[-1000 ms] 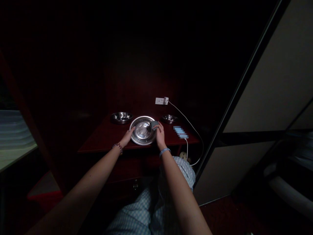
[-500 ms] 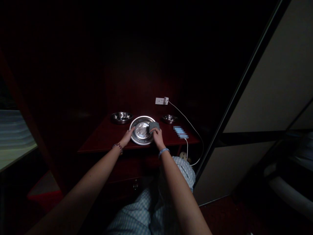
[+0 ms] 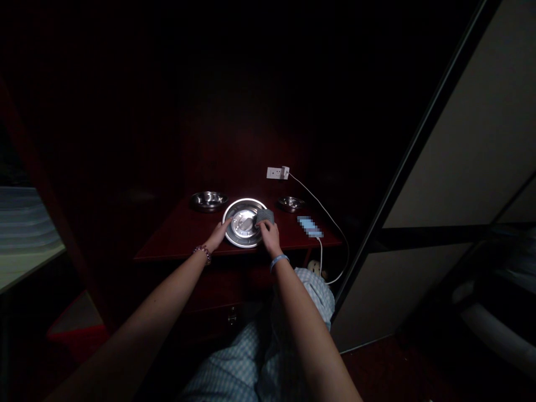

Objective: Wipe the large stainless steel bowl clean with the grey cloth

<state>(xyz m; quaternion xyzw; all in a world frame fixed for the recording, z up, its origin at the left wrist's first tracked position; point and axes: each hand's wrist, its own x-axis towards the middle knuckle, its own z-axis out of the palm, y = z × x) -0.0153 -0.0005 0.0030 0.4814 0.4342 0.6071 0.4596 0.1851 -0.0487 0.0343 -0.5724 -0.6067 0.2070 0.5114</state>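
Our left fingers (image 3: 223, 226) grip round silver-metal basin (image 3: 243, 224) near front edge of dark-red worktop (image 3: 180, 240); right fingers (image 3: 266, 224) pinch grey squarish cloth (image 3: 265, 215)

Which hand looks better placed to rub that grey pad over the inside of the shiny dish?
Probably the right hand: it holds the grey pad at the right side of the dish. The left hand grips the opposite rim, so seems better suited to steadying.
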